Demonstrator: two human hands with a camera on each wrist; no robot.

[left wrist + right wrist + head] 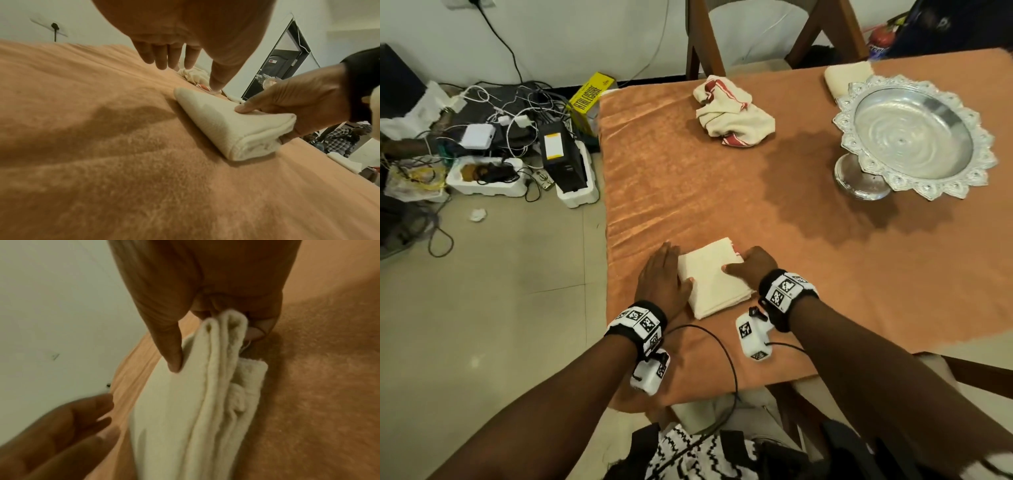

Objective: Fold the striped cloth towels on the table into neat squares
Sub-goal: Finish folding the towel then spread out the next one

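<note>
Left hand (pixel 662 279) flat beside folded towel (pixel 714 279), right hand (pixel 751 265) pinching it.

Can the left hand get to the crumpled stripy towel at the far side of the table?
Probably yes: the left hand lies flat, holding nothing, and only bare tablecloth lies between it and the crumpled towel.

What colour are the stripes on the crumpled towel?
Red, on cream cloth; the crumpled towel shows best in the head view.
</note>
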